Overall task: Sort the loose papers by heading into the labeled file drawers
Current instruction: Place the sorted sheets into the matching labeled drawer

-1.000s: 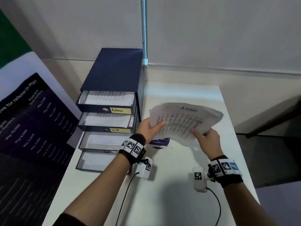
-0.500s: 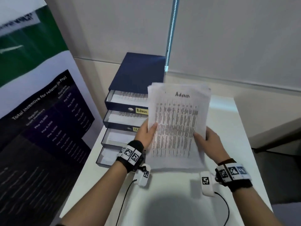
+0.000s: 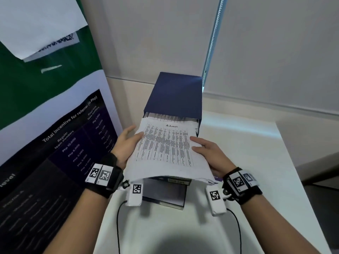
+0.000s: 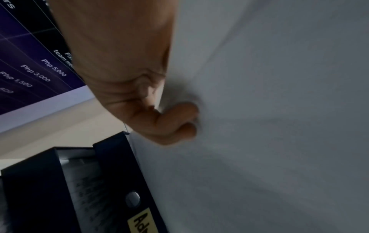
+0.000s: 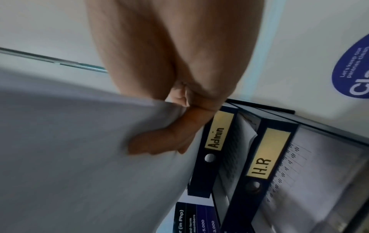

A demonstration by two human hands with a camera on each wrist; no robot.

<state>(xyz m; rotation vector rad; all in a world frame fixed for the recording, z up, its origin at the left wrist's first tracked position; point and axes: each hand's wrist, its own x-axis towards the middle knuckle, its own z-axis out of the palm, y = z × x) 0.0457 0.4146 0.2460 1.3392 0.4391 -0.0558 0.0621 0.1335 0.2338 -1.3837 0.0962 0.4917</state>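
Soft, even daylight from the window ahead of me. My head throws a round shadow on the table (image 3: 247, 162) at its near edge. Both wrist views are dim and motion-smeared; the head view bends toward its edges.

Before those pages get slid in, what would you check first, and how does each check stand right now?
1. Heading on the paper stack reads Admin: ok.
2. Top drawer labelled Admin: ok.
3. That drawer is pulled open: ok.
4. Left hand grips the stack's left edge: ok.
5. Right hand grips the right edge: ok.
6. Room left in the drawer above the sheets already there: cannot tell.
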